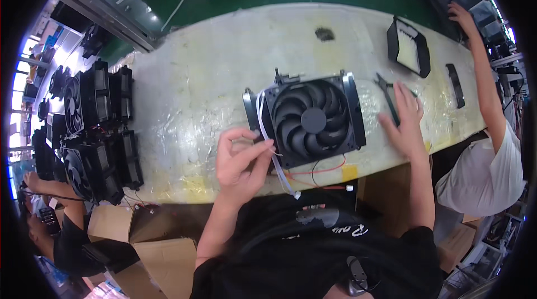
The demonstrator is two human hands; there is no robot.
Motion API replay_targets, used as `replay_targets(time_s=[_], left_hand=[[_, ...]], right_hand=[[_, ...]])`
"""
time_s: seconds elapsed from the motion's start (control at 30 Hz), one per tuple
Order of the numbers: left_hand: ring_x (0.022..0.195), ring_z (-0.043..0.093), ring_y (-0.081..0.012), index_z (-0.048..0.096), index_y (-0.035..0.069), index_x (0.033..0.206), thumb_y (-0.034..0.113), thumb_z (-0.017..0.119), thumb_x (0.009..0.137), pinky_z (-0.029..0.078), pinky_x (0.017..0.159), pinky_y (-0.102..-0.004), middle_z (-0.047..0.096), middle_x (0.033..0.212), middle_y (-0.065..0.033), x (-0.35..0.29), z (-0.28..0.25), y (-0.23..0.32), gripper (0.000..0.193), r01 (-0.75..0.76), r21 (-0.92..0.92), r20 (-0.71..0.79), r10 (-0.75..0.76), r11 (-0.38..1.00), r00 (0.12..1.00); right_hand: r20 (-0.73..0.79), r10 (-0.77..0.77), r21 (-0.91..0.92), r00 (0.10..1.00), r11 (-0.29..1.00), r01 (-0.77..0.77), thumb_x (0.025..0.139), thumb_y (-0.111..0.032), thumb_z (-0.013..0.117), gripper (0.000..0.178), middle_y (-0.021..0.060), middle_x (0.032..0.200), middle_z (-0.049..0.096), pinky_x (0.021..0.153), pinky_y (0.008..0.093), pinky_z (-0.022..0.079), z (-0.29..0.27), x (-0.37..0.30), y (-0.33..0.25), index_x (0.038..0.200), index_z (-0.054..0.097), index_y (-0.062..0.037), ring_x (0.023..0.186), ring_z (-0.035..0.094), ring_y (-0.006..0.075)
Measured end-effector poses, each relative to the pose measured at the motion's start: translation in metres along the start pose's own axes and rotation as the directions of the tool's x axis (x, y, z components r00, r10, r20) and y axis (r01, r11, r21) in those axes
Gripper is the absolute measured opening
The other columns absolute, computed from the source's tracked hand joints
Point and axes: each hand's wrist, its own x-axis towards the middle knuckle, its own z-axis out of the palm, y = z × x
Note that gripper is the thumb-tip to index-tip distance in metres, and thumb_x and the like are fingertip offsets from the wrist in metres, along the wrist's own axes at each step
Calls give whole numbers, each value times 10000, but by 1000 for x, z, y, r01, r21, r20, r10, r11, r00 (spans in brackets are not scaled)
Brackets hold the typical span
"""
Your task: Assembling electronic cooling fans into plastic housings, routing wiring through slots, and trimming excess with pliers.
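A black cooling fan [313,121] in a square frame lies on the table in front of me, with metal-edged black brackets at both sides. White wires [262,114] run down its left side and end in a small white connector [297,194]. My left hand [241,159] is closed in a pinch on the white wires at the fan's lower left corner; a thin pale end pokes out past the fingertips. To the right of the fan, my right hand [407,123] has its fingers stretched out beside a pair of pliers [387,95] with dark green handles, partly covering them.
A red wire [307,172] trails along the table's near edge. Several similar fan units [84,109] stand stacked at the left. An open black frame [408,47] and a dark curved strip [455,86] lie at the right. Co-workers' arms [484,75] show at both sides; cardboard boxes [165,262] stand below.
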Motion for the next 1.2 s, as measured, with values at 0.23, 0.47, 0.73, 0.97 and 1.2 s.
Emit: replay_targets(time_s=[0.23, 0.47, 0.73, 0.97, 1.2], left_hand=[[805, 605, -154, 681, -71, 945, -92, 674, 828, 490, 695, -225, 583, 986, -139, 6, 1, -1, 119, 207, -314, -114, -254, 926, 960], [696, 565, -74, 681, -71, 977, -65, 662, 866, 434, 514, -179, 583, 956, -90, 1, 2, -3, 112, 245, -539, -112, -357, 806, 927], [633, 556, -63, 700, -55, 976, -40, 679, 864, 453, 461, -174, 591, 935, -92, -4, -2, -3, 114, 242, -551, -86, -342, 799, 936], [627, 559, -64, 707, -48, 955, -34, 685, 863, 453, 459, -174, 596, 918, -83, 2, -2, -2, 96, 259, -544, -78, -356, 798, 931], [628, 565, -70, 706, -50, 958, -31, 686, 864, 459, 474, -179, 604, 922, -88, 3, 1, -6, 99, 209, -544, -78, -296, 813, 952]], right_hand=[[-11, -44, -101, 999, 994, 43, 965, -177, 528, 387, 214, 1198, 517, 1029, 436, 338, 11, 13, 9, 1319, 501, -21, 1149, 488, 365], [-384, -42, -19, 923, 999, 37, 960, -95, 554, 294, 174, 1119, 569, 859, 327, 454, 13, -6, 13, 1215, 546, 49, 945, 574, 280], [263, -535, 70, 803, 841, 537, 641, 107, 581, 637, 126, 1187, 537, 865, 392, 460, -61, 41, -168, 1245, 628, -90, 980, 552, 305], [322, -598, -143, 734, 736, 662, 713, 14, 587, 493, 132, 1103, 541, 808, 358, 452, -60, 54, -200, 1201, 631, -40, 949, 572, 277], [468, -490, -357, 736, 657, 664, 716, -76, 624, 504, 91, 899, 540, 733, 325, 447, -64, 44, -220, 1219, 640, -58, 822, 562, 216]])
